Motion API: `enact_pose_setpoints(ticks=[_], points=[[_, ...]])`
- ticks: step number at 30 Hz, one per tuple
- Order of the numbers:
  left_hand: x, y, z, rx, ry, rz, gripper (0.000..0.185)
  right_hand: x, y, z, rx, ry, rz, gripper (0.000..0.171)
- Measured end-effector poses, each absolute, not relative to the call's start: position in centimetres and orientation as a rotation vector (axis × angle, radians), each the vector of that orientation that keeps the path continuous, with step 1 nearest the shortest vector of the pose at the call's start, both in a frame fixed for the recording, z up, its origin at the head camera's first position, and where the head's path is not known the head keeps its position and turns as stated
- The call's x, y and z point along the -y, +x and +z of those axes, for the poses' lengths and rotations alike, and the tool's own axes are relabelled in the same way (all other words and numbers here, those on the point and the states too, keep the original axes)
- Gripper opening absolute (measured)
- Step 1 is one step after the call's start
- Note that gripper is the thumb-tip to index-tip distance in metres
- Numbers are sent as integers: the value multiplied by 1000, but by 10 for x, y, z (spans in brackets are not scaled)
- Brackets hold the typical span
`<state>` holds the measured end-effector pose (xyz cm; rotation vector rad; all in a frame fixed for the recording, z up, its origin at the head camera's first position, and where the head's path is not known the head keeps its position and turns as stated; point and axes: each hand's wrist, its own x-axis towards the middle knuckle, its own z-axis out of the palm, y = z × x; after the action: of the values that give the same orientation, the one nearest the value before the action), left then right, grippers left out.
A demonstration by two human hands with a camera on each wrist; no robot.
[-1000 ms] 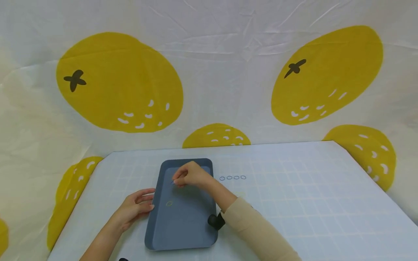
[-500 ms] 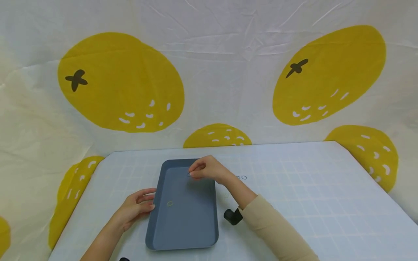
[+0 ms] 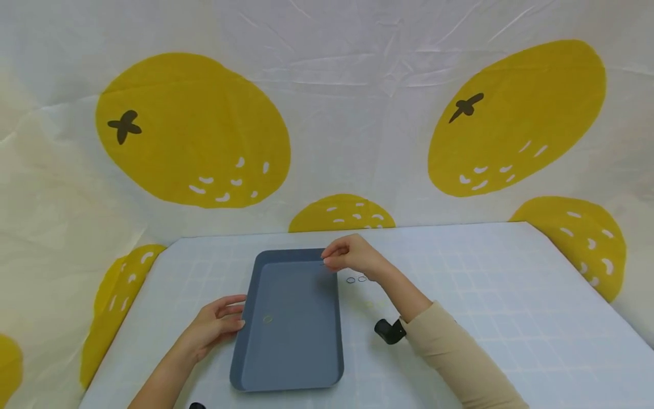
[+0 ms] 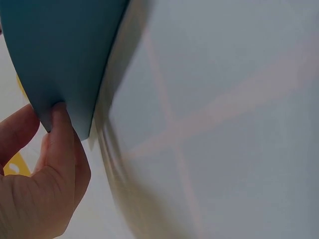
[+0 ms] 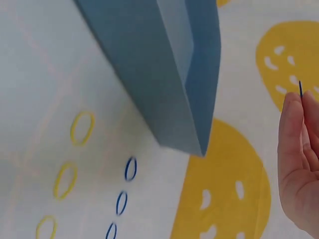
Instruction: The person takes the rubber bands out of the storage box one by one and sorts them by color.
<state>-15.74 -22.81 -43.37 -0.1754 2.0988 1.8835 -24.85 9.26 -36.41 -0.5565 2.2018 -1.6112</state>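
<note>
My right hand (image 3: 352,255) pinches a thin blue ring (image 5: 300,88) between thumb and fingertip, over the far right corner of the blue-grey tray (image 3: 301,352). The left hand (image 3: 217,324) rests with relaxed fingers against the tray's left side; in the left wrist view its fingertips touch the tray wall (image 4: 70,59). Inside the tray, left of the middle, lies a thin yellow ring (image 3: 268,319). Just right of the tray, thin blue rings (image 5: 130,169) lie in a row on the table. Yellow rings (image 5: 82,128) form another row beside them.
The table (image 3: 485,318) has a pale cloth with a faint grid. Behind it hangs a white sheet printed with yellow fruit (image 3: 194,130). A black wrist device (image 3: 390,331) sticks out from the right sleeve (image 3: 455,352) above the table.
My right hand has moved right and away from me, from over the tray's middle to its far right corner, carrying the blue ring. The left hand stays at the tray's side.
</note>
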Motion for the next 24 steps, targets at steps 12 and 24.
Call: enact_pose_setpoints(ticks=[12,24], points=[[226,-154,-431,-2108,-185,1880,64,-139,-257,-372,-2292,-480,-1606,23],[228,-154,-433,-2079,-157,1895,64,-178,-255,-382,-2358,-359,-1588,24]])
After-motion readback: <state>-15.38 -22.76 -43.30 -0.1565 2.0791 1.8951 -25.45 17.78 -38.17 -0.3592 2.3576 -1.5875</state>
